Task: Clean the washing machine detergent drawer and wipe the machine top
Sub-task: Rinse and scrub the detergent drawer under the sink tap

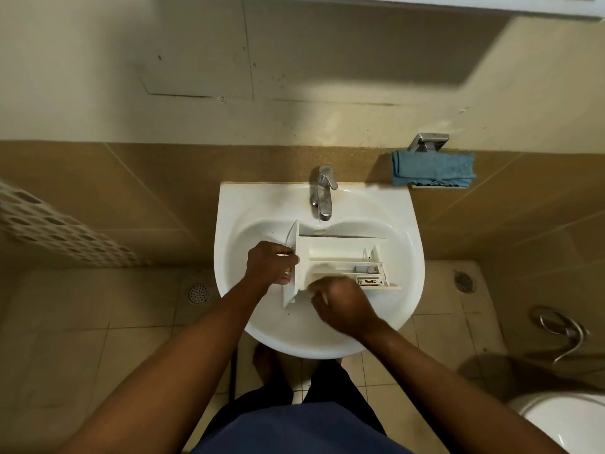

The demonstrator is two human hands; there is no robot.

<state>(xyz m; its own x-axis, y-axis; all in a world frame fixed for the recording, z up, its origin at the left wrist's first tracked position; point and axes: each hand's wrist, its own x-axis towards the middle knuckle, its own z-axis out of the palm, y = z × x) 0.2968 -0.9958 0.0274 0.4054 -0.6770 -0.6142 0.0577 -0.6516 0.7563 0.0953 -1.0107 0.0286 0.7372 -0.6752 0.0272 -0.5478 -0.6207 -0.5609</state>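
Note:
The white detergent drawer [330, 257] lies inside the white wash basin [406, 257], its front panel turned to the left and its compartments facing up. My left hand [270, 265] grips that front panel from the left. My right hand [343, 306] is curled over the drawer's near edge, blurred, with something thin and pale showing between its fingers; what it holds is unclear. A blue cloth [432, 168] hangs on a holder on the wall, to the right above the basin. The washing machine is out of view.
A chrome tap [322, 194] stands at the back of the basin, above the drawer. A toilet rim [566, 424] shows at bottom right, a spray hose [563, 332] on the right wall, floor drains [198, 293] on the tiles, and a perforated basket [59, 227] at left.

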